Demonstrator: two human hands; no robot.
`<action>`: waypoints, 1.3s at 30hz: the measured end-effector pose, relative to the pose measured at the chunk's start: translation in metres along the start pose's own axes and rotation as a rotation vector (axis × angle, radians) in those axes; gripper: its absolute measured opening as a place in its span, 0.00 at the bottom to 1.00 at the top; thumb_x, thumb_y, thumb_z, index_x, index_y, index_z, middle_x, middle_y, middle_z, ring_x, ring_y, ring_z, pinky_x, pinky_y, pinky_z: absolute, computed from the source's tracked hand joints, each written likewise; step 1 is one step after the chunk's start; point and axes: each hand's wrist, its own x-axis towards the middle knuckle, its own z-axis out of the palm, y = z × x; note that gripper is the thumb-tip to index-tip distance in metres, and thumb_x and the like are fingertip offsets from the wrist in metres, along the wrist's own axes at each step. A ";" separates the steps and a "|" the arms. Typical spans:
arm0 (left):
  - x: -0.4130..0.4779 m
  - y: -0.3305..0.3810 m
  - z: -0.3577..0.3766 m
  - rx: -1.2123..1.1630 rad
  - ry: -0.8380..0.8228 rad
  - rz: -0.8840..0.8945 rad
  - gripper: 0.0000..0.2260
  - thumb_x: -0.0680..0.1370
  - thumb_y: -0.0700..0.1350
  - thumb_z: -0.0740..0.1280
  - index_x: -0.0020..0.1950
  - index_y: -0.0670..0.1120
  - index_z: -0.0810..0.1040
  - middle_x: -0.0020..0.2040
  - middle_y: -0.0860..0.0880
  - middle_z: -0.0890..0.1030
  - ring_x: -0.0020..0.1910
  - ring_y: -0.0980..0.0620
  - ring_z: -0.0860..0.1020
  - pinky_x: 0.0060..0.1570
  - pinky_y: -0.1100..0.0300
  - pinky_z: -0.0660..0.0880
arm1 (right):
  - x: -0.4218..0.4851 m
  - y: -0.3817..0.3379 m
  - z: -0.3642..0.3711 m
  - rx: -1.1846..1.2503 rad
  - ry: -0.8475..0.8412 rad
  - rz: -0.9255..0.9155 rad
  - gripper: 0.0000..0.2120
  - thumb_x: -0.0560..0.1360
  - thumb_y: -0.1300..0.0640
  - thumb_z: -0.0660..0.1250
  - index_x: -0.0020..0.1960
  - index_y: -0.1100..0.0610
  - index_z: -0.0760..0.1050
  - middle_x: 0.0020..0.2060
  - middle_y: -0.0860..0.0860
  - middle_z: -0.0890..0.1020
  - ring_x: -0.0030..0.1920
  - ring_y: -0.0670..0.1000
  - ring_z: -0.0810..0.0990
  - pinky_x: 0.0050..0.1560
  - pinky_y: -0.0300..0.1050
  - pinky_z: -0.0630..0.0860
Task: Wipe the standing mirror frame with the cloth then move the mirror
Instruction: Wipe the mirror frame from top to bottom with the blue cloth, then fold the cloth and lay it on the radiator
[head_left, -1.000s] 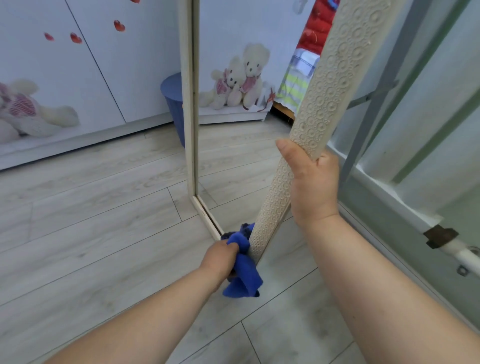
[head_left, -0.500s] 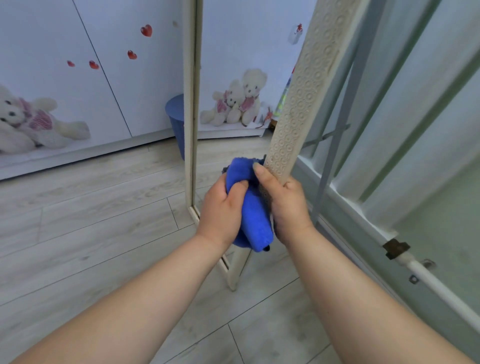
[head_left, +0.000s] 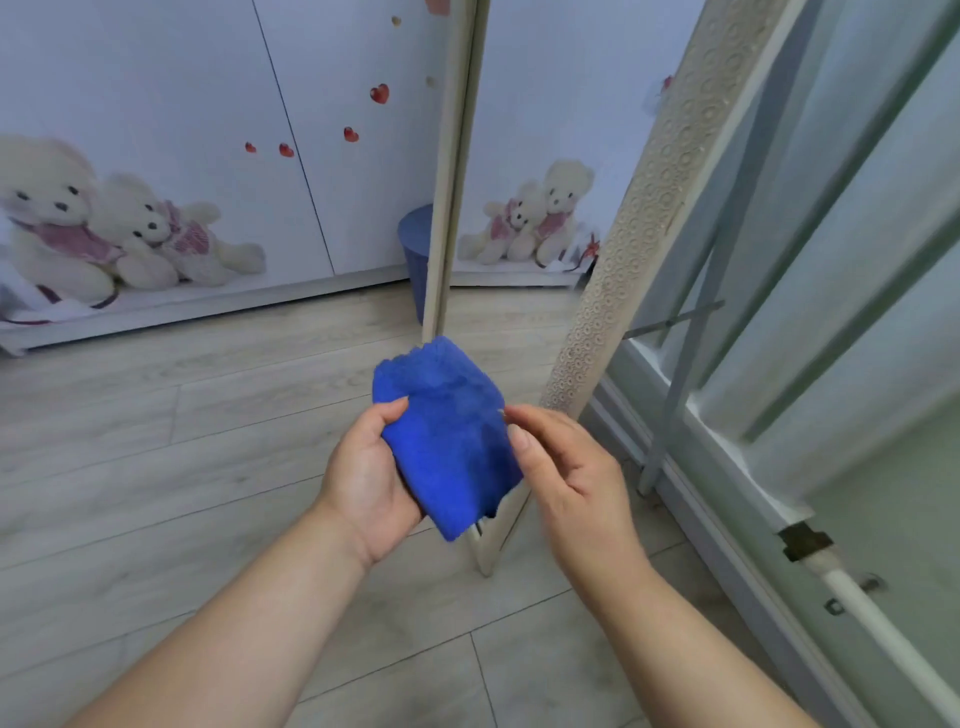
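Right in the middle of the view, the left hand holds a blue cloth, with its thumb curled over the cloth's left edge. The right hand sits at 3 o'clock of the cloth, with its fingertips at the cloth's right edge (whether they pinch it or only touch it cannot be told). Behind the cloth, toward 12 o'clock, stands the mirror. Its bumpy frame leans up toward 1 o'clock. Its bottom corner rests on the wood floor at 6 o'clock of the cloth. Its thin left edge runs straight up at 12 o'clock, and a blue bin peeks out behind that edge. At 3 o'clock a grey pole and a window wall sit close to the frame. Wide floor stretches from 7 to 9 o'clock, up to the cupboard doors with teddy bear pictures at 10 o'clock.
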 end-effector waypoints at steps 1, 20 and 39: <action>-0.002 0.004 -0.004 0.026 -0.018 -0.031 0.18 0.80 0.50 0.56 0.61 0.44 0.80 0.57 0.43 0.85 0.52 0.44 0.85 0.53 0.47 0.76 | 0.003 0.000 0.005 0.010 -0.037 0.062 0.11 0.81 0.57 0.67 0.62 0.51 0.80 0.54 0.40 0.82 0.56 0.32 0.78 0.54 0.24 0.71; 0.009 0.012 -0.080 0.513 -0.163 -0.246 0.21 0.72 0.32 0.70 0.65 0.41 0.78 0.62 0.41 0.82 0.56 0.46 0.84 0.54 0.54 0.82 | 0.014 0.052 0.021 0.770 -0.429 0.825 0.26 0.67 0.69 0.72 0.65 0.65 0.76 0.61 0.63 0.82 0.59 0.61 0.83 0.58 0.54 0.81; -0.026 0.054 -0.036 0.290 0.291 -0.028 0.17 0.76 0.32 0.51 0.35 0.45 0.74 0.27 0.50 0.76 0.25 0.53 0.73 0.25 0.67 0.73 | 0.033 -0.024 0.043 0.469 -0.111 0.577 0.26 0.67 0.80 0.57 0.27 0.51 0.75 0.51 0.53 0.83 0.55 0.59 0.82 0.51 0.56 0.80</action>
